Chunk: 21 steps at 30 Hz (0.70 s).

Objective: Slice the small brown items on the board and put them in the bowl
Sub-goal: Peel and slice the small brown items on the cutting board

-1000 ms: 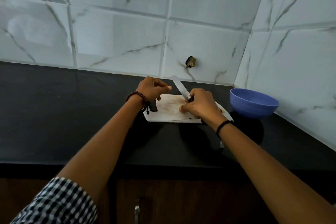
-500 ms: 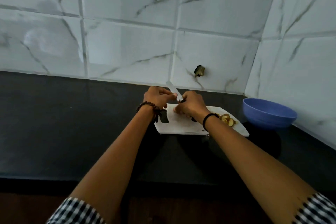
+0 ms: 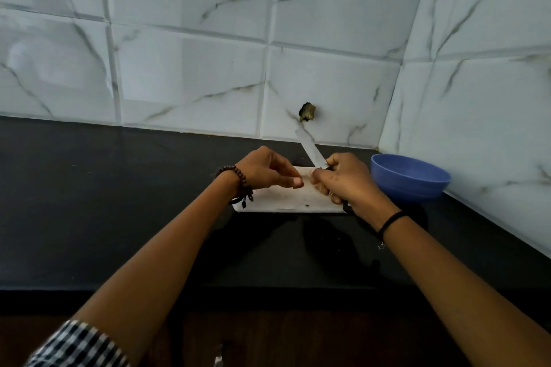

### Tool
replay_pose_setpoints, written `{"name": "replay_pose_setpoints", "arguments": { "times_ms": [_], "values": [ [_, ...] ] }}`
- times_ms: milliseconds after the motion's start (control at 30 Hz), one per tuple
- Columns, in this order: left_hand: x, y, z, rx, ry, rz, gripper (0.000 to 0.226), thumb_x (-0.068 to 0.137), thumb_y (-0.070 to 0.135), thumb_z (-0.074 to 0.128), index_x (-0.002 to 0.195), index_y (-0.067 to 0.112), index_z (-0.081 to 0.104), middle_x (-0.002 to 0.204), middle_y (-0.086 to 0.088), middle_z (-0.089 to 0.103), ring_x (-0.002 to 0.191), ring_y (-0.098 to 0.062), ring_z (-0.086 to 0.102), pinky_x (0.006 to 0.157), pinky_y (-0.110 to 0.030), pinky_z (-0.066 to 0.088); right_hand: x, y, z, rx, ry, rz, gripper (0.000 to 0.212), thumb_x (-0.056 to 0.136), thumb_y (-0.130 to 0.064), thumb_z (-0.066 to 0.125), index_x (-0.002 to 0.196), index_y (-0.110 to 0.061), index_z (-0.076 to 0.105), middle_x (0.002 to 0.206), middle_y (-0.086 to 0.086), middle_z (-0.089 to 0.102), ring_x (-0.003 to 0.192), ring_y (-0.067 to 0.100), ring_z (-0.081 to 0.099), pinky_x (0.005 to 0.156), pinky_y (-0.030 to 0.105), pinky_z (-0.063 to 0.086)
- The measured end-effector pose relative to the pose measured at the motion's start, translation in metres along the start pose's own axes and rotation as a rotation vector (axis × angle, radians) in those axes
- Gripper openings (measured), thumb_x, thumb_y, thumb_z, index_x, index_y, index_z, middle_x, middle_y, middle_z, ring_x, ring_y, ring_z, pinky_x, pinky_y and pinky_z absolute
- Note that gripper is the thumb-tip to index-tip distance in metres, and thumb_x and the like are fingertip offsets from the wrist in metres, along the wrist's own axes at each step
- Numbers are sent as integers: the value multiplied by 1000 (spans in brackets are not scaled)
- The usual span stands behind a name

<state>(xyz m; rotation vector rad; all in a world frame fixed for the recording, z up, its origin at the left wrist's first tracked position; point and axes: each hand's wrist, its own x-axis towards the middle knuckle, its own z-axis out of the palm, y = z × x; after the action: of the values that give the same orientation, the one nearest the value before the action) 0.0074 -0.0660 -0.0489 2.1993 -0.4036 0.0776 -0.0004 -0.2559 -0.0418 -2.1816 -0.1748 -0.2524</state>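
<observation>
The right hand point(image 3: 347, 182) is wrapped tight around the handle of a knife point(image 3: 310, 149), fingers curled right round it, and the blade is tilted up and away toward the wall, its tip clear of the board. The left hand point(image 3: 265, 170) sits just beside it, almost touching, with the fingers bent and the thumb stretched out toward the right hand. Whether anything is pinched under those fingers cannot be told from here.

Both hands hover over a white cutting board point(image 3: 286, 201) lying flat on the black counter point(image 3: 119, 202). The small brown items cannot be made out, since the hands cover the far and right parts of the board. Only a tiny dark speck shows on the bare near strip.

Just right of the board, close behind the right hand, stands the blue bowl point(image 3: 410, 177), upright, tucked near the corner where the two tiled walls meet; its inside is out of sight from this angle.

There's a bead bracelet point(image 3: 238, 177) on the left wrist, a thin black band point(image 3: 390, 220) on the right, and a checked sleeve point(image 3: 77, 345) at the lower left. On the marble-patterned tiles point(image 3: 190, 74) behind, a small brass fitting point(image 3: 308, 112) pokes out just above the knife tip.
</observation>
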Motion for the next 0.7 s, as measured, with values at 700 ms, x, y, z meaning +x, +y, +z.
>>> {"name": "replay_pose_setpoints", "arguments": {
  "times_ms": [700],
  "values": [
    [8, 3, 23, 366, 25, 133, 21, 85, 40, 70, 100, 27, 76, 89, 12, 70, 71, 5, 55, 64, -12, 35, -63, 10, -15, -82, -173, 67, 20, 99, -29, 53, 118, -22, 53, 83, 6, 73, 53, 13, 58, 55, 28, 52]
  ]
}}
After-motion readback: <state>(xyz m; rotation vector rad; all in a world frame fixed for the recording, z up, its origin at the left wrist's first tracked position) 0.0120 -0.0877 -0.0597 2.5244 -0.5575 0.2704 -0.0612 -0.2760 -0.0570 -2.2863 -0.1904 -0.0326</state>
